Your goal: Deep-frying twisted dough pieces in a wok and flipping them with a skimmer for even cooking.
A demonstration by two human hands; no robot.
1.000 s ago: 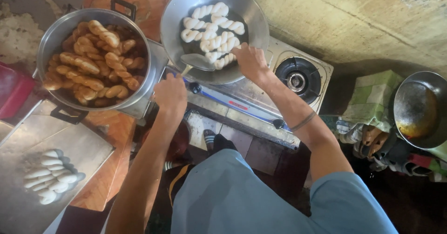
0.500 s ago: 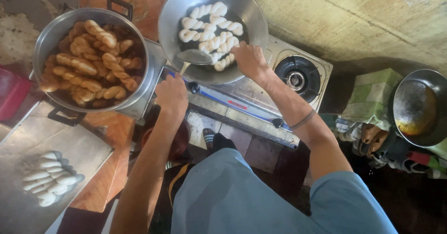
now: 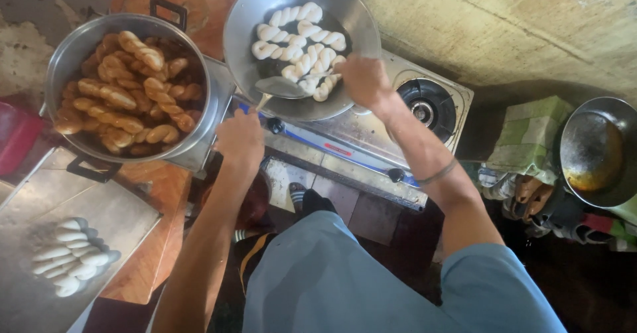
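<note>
A round metal wok (image 3: 242,38) sits on the left burner of a steel gas stove (image 3: 371,131) and holds several pale twisted dough pieces (image 3: 298,41) in oil. My left hand (image 3: 240,139) grips the handle of a metal spatula (image 3: 282,87), whose blade lies in the wok's near side. My right hand (image 3: 361,81), with a band at the wrist, rests curled at the wok's right rim beside the nearest dough pieces. What its fingers hold is hidden.
A big pot (image 3: 70,61) full of browned fried twists stands left of the stove. Raw twists (image 3: 70,260) lie on a metal tray (image 3: 99,213) at bottom left. The right burner (image 3: 424,104) is bare. Another pan (image 3: 597,150) with oil and green cloths (image 3: 527,137) sit at far right.
The spatula blade has shifted slightly along the wok's near side. My right hand stays at the rim. The view has drifted a little.
</note>
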